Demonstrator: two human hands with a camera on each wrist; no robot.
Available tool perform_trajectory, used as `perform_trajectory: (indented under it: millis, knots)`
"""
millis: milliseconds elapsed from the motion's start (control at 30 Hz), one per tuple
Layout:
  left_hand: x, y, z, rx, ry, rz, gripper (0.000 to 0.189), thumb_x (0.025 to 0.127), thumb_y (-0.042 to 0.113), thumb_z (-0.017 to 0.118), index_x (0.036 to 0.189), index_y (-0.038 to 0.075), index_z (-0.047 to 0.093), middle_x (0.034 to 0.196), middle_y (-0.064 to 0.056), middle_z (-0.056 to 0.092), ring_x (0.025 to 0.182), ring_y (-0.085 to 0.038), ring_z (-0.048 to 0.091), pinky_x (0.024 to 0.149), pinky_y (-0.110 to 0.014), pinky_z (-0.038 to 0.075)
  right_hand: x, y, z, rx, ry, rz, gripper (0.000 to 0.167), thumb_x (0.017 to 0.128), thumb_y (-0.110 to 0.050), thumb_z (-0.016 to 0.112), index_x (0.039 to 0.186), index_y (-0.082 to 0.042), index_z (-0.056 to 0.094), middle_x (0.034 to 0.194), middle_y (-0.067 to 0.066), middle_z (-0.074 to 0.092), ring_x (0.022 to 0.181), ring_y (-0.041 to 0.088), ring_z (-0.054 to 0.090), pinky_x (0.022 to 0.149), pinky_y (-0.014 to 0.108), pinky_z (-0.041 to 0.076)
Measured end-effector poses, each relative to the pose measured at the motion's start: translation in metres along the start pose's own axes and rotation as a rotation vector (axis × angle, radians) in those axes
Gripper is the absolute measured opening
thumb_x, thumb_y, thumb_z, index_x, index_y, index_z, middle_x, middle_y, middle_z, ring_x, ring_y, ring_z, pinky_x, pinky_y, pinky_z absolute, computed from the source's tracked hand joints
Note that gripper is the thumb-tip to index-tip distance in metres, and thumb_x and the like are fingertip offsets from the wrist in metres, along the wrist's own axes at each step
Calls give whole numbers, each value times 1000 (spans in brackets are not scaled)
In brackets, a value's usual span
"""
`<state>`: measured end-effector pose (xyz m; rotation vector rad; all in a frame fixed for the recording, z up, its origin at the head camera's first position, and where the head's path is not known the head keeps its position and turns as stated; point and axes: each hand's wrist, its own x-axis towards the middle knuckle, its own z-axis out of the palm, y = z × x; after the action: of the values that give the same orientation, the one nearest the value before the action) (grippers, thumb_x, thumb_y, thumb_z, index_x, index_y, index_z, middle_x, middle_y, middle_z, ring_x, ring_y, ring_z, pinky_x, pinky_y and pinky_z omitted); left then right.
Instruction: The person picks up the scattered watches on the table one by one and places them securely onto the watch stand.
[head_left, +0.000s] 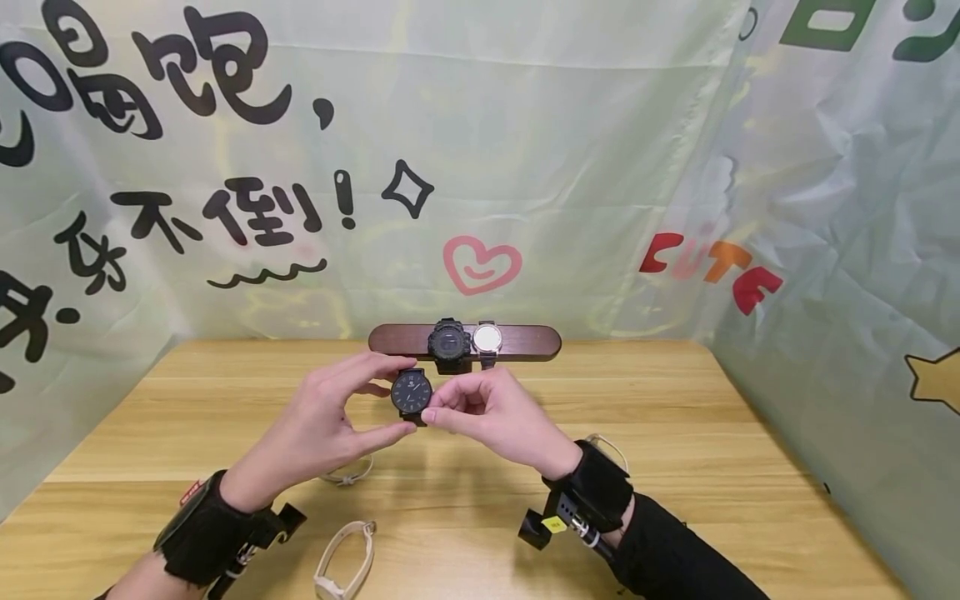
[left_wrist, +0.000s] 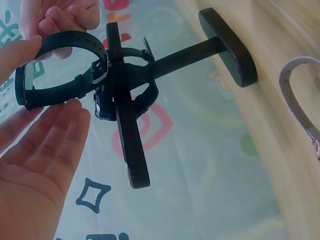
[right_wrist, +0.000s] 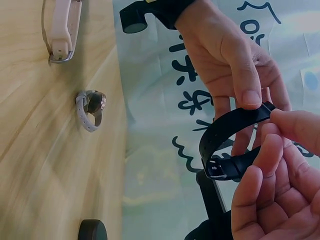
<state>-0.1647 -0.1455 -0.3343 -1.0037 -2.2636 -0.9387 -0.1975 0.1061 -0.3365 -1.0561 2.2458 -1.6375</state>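
Note:
A black wristwatch (head_left: pixel 411 392) with a dark dial is held up between both hands, its face toward the head camera. My left hand (head_left: pixel 311 425) grips it, thumb at the lower edge and fingers at the upper one. From the other side my right hand (head_left: pixel 498 417) pinches the edge of its case between thumb and forefinger. The buckled strap (right_wrist: pixel 225 125) makes a closed loop in the right wrist view. Just behind, a dark wooden watch stand (head_left: pixel 528 342) carries a chunky black watch (head_left: pixel 449 342) and a watch with a bright, glaring face (head_left: pixel 487 337).
On the wooden table (head_left: pixel 450 533) a pale-strapped watch (head_left: pixel 348 567) lies near the front. Another light strap (head_left: pixel 352 477) is partly hidden behind the left hand, and a thin white strap (head_left: pixel 611 446) shows behind the right wrist. A printed cloth (head_left: pixel 585 167) hangs behind the table.

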Motion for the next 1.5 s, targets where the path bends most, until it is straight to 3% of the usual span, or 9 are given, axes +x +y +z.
perform_trajectory:
  millis: [133, 367, 500, 800, 1067, 1300, 1500]
  knots:
    - [-1, -2, 0, 14, 16, 18, 69, 77, 6, 97, 139, 13, 68, 124, -2, 77, 104, -14, 77, 84, -24, 66, 1, 0, 1, 4, -12, -5, 8, 98, -14, 79, 97, -6, 80, 91, 2, 77, 68, 6, 56, 63, 18, 46]
    - [-1, -1, -1, 12, 2, -9, 62, 80, 13, 96, 137, 16, 70, 123, 5, 76, 108, -9, 75, 87, -20, 64, 1, -1, 0, -20, -21, -16, 8, 98, -14, 78, 97, -7, 81, 94, 4, 78, 67, 6, 56, 62, 18, 46]
    - [-1, -2, -2, 19, 10, 14, 61, 79, 10, 96, 135, 15, 71, 121, 3, 78, 105, -11, 76, 86, -19, 64, 2, -2, -3, -51, -49, -20, 10, 99, -15, 77, 101, -7, 82, 94, 4, 78, 69, 6, 60, 62, 18, 48]
    - [1, -12, -9, 63, 24, 38, 61, 77, 5, 95, 133, 11, 71, 121, -1, 79, 102, -15, 78, 83, -28, 67, -1, -10, -25, -176, -63, -49, 16, 100, -19, 77, 114, -12, 82, 102, 2, 83, 79, 9, 72, 71, 25, 59]
    - [-1, -21, -19, 125, 33, 2, 61, 77, 5, 96, 134, 7, 71, 123, -4, 79, 100, -17, 78, 82, -29, 67, -6, -17, -53, -334, 43, -76, 17, 98, -22, 81, 114, -18, 81, 97, -6, 78, 87, 9, 72, 82, 27, 62]
    - [-2, -24, -29, 174, 54, -38, 61, 78, 5, 96, 134, 9, 72, 122, -5, 79, 97, -18, 79, 81, -32, 68, -12, -19, -82, -462, 154, -4, 24, 96, -23, 83, 120, -16, 80, 102, -5, 80, 93, 10, 74, 85, 29, 59]
    - [-3, -26, -36, 191, 59, -57, 61, 76, 3, 96, 132, 9, 73, 117, -5, 81, 100, -21, 78, 80, -32, 68, -14, -14, -103, -572, 198, 58, 32, 97, -23, 82, 128, -16, 77, 112, -2, 79, 101, 15, 74, 86, 33, 55]
